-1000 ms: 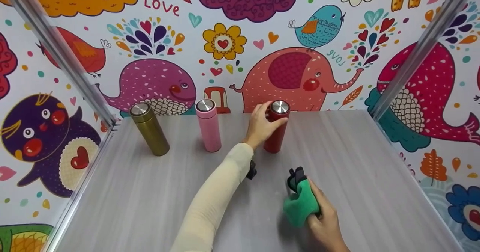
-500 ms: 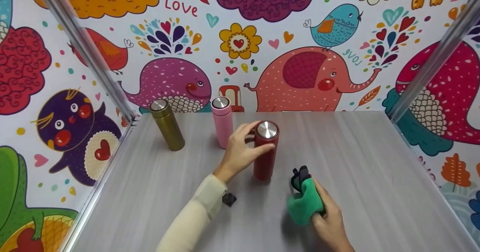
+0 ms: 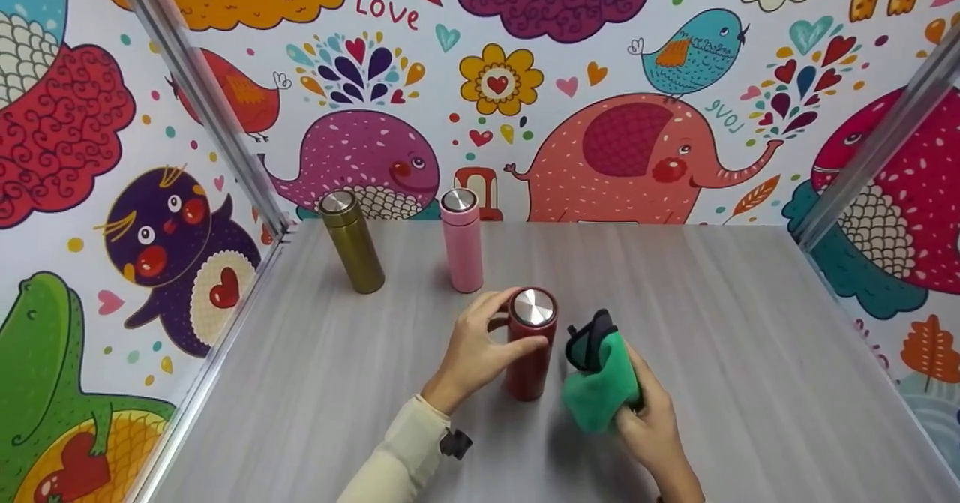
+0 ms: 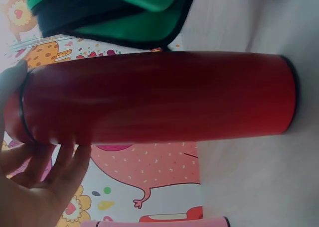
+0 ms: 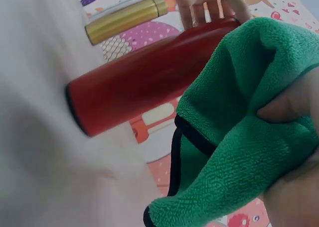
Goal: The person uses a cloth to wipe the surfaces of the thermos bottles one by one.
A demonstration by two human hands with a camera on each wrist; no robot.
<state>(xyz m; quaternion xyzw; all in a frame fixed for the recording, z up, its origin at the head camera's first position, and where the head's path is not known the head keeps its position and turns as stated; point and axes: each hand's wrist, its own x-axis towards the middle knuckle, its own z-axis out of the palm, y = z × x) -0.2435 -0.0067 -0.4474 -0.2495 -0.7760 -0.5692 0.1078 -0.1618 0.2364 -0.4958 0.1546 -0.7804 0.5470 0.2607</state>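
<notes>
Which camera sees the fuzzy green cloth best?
The right wrist view: the green cloth is big and close there, so its fuzz shows clearly. The head view shows it smaller, in the right hand; the left wrist view shows only part, cut off at the top.

Olive flask (image 3: 354, 252) upright, left of pink flask (image 3: 463, 252); cartoon-printed wall (image 3: 577, 49) behind

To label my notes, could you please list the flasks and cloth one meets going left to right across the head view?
Olive-gold flask, pink flask, red flask, green black-edged cloth.
</notes>
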